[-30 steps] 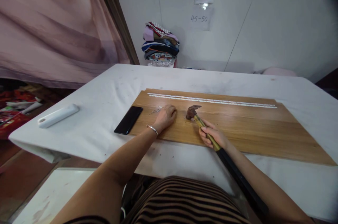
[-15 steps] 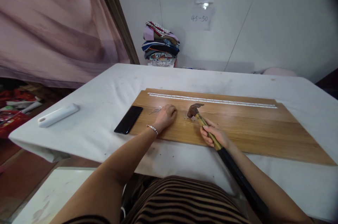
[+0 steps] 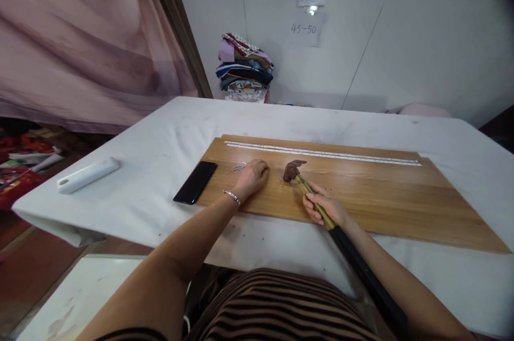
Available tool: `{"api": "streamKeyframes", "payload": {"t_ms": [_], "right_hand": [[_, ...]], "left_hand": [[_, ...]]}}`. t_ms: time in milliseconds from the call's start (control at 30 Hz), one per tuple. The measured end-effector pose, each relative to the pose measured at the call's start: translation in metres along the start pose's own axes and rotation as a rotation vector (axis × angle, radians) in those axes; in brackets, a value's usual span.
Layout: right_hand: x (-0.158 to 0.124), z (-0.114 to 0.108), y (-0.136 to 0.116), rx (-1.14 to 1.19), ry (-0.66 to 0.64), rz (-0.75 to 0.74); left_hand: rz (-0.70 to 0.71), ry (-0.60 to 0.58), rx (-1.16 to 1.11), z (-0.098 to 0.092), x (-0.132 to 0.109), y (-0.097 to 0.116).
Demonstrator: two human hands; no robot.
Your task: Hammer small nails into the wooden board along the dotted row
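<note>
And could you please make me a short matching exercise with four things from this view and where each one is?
Things:
1. Hammer
2. Phone
3. Nails
4. Bracelet

Places:
A. Round the left wrist
B. At the left end of the board
C. Gripped in the right hand
D. In a loose cluster just left of the left hand

Pairs: 1-C, 2-B, 3-D, 4-A
</note>
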State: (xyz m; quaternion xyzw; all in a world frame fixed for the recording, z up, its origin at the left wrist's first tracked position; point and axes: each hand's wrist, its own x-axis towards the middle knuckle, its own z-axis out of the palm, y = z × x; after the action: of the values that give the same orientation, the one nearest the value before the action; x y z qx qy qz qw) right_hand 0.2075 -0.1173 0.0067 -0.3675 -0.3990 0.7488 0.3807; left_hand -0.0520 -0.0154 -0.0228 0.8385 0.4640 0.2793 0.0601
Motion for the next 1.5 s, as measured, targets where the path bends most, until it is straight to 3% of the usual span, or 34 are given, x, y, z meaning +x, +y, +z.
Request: {"api": "streamKeyframes", "payload": {"t_ms": [1500], "right_hand": [[-0.0021,0.0001,-0.0045,0.007,-0.008,-0.028]], "left_hand": [[-0.012,-0.014,0.007,-0.0015,0.0005,0.0004]]}}
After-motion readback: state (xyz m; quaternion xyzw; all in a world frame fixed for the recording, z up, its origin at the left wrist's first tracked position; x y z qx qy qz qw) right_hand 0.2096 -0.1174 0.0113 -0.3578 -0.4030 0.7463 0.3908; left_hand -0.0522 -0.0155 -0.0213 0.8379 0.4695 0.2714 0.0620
